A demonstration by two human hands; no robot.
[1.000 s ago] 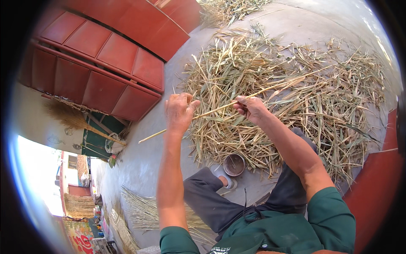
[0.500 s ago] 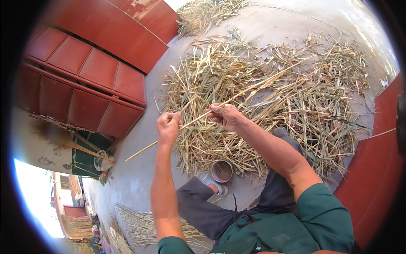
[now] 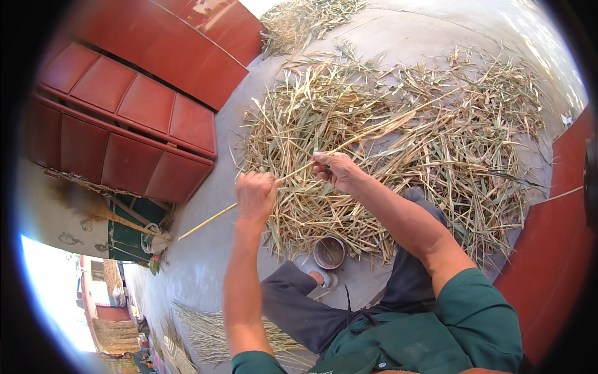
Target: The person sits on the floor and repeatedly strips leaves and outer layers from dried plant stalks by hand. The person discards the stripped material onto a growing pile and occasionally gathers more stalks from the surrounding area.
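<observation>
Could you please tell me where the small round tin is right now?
In the head view the tin sits low and central, at the straw pile's near edge, just above the person's foot.

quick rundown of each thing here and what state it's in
left hand: closed around the long reed stalk
right hand: fingers pinching the same stalk
reed stalk: held off the ground, slanted
pile of dry stalks: scattered loose on the ground
small round tin: upright, open
red door: shut

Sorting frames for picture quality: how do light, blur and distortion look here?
Head view: strong fisheye bend and a black rim; sunlight overexposes the lower-left edge; the left hand, right hand and straw pile are sharp and evenly lit.
</observation>
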